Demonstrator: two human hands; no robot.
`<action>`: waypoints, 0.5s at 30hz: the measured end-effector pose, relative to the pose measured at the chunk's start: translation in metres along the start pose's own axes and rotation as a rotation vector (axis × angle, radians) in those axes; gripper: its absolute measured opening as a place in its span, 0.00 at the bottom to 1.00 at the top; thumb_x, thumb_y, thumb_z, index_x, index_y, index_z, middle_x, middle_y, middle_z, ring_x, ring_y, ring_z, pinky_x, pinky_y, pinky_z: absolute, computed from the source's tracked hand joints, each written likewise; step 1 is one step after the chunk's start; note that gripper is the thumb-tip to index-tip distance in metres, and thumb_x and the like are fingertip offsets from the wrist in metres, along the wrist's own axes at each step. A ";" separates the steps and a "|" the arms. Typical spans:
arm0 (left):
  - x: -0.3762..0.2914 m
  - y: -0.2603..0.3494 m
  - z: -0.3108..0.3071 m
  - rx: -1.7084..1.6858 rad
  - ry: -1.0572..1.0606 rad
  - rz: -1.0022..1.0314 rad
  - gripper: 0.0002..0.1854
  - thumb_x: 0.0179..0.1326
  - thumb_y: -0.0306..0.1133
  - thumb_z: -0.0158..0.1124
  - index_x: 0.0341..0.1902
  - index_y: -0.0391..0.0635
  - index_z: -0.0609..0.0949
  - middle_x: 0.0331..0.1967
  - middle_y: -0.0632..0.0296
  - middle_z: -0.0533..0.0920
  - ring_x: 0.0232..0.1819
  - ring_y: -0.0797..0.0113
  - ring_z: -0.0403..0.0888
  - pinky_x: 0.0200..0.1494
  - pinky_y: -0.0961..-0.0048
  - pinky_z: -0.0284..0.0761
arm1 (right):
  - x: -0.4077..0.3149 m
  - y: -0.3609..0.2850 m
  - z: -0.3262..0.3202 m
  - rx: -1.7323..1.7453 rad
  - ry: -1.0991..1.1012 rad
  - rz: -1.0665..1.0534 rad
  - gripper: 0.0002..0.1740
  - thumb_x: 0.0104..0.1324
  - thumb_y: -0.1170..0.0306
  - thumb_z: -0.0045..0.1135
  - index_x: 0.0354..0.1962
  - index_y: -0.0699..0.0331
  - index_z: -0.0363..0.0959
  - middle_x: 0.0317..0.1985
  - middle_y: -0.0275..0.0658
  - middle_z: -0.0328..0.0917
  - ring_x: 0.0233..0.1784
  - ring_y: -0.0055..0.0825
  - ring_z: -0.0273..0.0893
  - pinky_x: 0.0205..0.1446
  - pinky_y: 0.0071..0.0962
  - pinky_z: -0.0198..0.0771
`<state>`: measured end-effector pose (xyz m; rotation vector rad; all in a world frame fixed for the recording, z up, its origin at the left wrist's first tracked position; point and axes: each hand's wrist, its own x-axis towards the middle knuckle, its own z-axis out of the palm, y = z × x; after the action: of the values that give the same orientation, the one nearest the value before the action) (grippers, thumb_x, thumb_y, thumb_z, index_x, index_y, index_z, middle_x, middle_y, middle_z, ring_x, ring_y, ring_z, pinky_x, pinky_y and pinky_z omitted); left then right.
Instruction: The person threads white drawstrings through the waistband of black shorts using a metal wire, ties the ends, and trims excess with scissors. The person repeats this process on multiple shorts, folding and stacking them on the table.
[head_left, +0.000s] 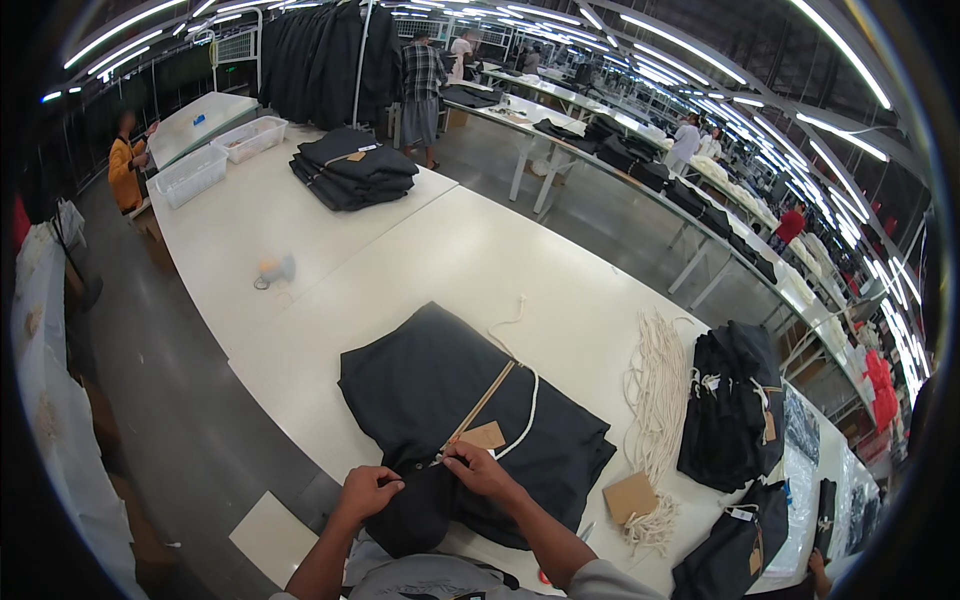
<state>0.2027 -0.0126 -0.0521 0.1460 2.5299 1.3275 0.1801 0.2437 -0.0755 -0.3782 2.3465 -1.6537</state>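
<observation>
A black garment (450, 375) with a zip lies spread on the white table in front of me. My left hand (369, 490) pinches the garment's near edge, left of a small metal eyelet. At the near end of the zip, my right hand (476, 466) has its fingertips closed on something small, possibly the zip's end or pull; the fingers hide it. A brown card tag (484, 436) lies just beyond that hand. A white cord (535, 397) runs from the far end of the zip, down its right side, to near the tag.
Loose white cords (652, 390) and a brown card piece (629, 497) lie at right, beside stacked black garments (731, 405). Farther off are another garment stack (352, 169), a blurred thread cone (277, 268) and white plastic baskets (191, 176). Another person's hand (819, 574) shows at lower right.
</observation>
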 end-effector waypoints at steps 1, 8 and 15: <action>-0.002 -0.001 -0.003 -0.034 -0.009 -0.017 0.12 0.54 0.37 0.73 0.38 0.42 0.88 0.29 0.55 0.88 0.31 0.62 0.87 0.38 0.69 0.80 | 0.001 0.000 0.003 -0.017 0.003 -0.019 0.07 0.73 0.71 0.54 0.42 0.67 0.75 0.37 0.37 0.77 0.42 0.25 0.75 0.50 0.27 0.70; 0.014 0.018 0.013 0.067 -0.032 0.087 0.13 0.56 0.36 0.73 0.39 0.40 0.88 0.29 0.54 0.88 0.31 0.64 0.87 0.38 0.69 0.80 | -0.005 -0.013 0.033 0.073 -0.049 -0.131 0.12 0.71 0.70 0.57 0.50 0.65 0.75 0.45 0.38 0.78 0.50 0.25 0.76 0.56 0.27 0.71; 0.013 0.011 0.016 -0.191 -0.044 0.016 0.12 0.56 0.33 0.72 0.41 0.40 0.87 0.30 0.54 0.88 0.33 0.63 0.88 0.41 0.70 0.81 | -0.007 -0.001 0.009 0.140 -0.078 0.016 0.10 0.69 0.71 0.62 0.46 0.65 0.79 0.42 0.36 0.82 0.47 0.23 0.78 0.55 0.26 0.71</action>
<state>0.1944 0.0092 -0.0542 0.1539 2.3550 1.5454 0.1899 0.2380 -0.0772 -0.3876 2.1573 -1.7501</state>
